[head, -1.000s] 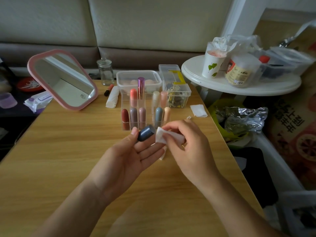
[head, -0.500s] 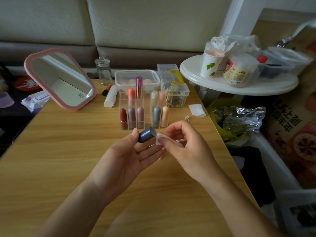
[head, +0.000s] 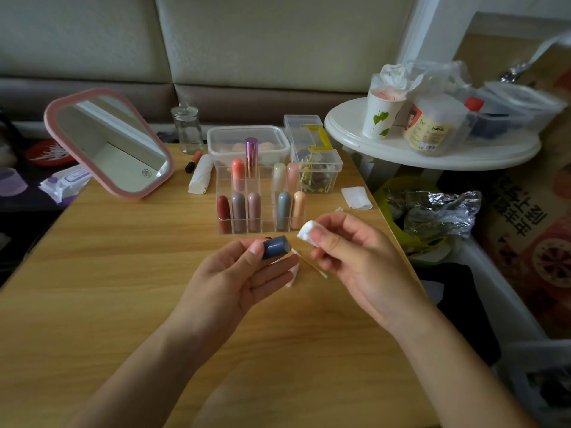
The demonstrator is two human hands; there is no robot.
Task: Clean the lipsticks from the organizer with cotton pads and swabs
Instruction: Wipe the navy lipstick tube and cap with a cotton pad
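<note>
Left hand (head: pixel 244 279), at the centre of the frame, lies palm up and pinches a dark blue lipstick (head: pixel 276 247) between thumb and fingers. Right hand (head: pixel 355 261), just right of it, pinches a folded white cotton pad (head: pixel 307 232) between thumb and fingertips; pad and lipstick are near each other but apart. Between the hands a cotton swab (head: pixel 312 264) lies on the wooden table (head: pixel 92 273). Above centre stands the clear organizer (head: pixel 265 228) with other lipsticks (head: pixel 238 208) upright in its compartments. To its right lies a spare cotton pad (head: pixel 357 197). At upper left leans a pink-framed mirror (head: pixel 109 143).
</note>
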